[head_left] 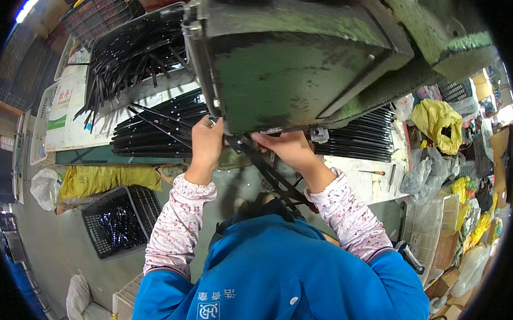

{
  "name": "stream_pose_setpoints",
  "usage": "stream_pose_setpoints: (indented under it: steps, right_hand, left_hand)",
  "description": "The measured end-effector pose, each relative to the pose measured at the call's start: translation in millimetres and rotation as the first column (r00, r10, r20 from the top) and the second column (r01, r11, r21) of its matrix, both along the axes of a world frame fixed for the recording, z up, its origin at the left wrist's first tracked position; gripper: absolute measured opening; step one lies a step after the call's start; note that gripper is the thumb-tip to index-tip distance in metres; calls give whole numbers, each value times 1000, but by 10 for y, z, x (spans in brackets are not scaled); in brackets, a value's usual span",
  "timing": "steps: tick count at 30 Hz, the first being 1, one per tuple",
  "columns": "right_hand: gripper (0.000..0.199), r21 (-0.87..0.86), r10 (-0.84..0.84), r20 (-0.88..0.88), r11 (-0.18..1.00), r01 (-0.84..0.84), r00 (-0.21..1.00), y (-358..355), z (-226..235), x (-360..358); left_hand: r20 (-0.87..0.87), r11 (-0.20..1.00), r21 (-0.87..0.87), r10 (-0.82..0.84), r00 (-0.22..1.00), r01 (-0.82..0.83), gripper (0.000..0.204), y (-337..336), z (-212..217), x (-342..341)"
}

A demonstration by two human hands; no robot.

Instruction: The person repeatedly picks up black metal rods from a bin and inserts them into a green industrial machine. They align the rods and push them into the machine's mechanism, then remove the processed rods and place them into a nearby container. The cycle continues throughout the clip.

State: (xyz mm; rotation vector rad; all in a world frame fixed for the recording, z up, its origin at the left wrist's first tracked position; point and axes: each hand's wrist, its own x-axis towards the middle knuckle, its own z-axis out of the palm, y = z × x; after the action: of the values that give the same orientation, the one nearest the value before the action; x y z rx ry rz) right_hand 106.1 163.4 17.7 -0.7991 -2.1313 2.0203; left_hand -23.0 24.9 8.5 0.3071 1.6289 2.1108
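My two hands are raised under the lower edge of a large worn green machine (283, 81). My left hand (207, 143) is closed, with thumb and fingertips together at the machine's lower left corner. A small shiny bit shows at those fingertips, too small to name. Black flat strips (267, 171) slant from beneath the machine down toward my waist, crossing each other. Around their upper part my right hand (294, 153) is closed, thumb stretched toward the left. The machine hides where the strips end at the top.
Left of the machine, black strips (154, 132) lie piled on the bench, behind them a full bin (183, 79). More strips (363, 136) lie in rows at right, near a screwdriver (373, 172). A black crate (95, 241) stands on the floor; bags (438, 122) crowd the right.
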Motion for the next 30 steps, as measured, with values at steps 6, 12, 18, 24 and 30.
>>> stream_pose_setpoints:
  steps: [6, 12, 18, 24, 30]
  right_hand:
    - [20, 6, -138, -118, 990, 139, 983, 81, -204, 62]
    - [23, 907, -309, 43, 410, 92, 950, 922, -1395, 1126]
    - [19, 992, -164, 128, 40, -123, 978, 1486, -1661, 1707]
    - [19, 978, 34, 210, 11, -211, 977, 1619, -1560, 1430]
    - [21, 969, 156, 247, -27, -246, 956, 1589, -1677, 1595]
  left_hand:
    - [-100, 963, -245, -143, 985, 115, 17, -278, -176, -186]
    - [-715, 615, -699, -609, 344, -364, 59, -865, -1098, -658]
    - [-748, 604, -664, -555, 365, -441, 12, -772, -1539, -1099]
    - [-406, 185, -843, -835, 371, -505, 21, -978, -1928, -1544]
    - [157, 973, -105, -186, 970, 204, 42, -915, -660, 206]
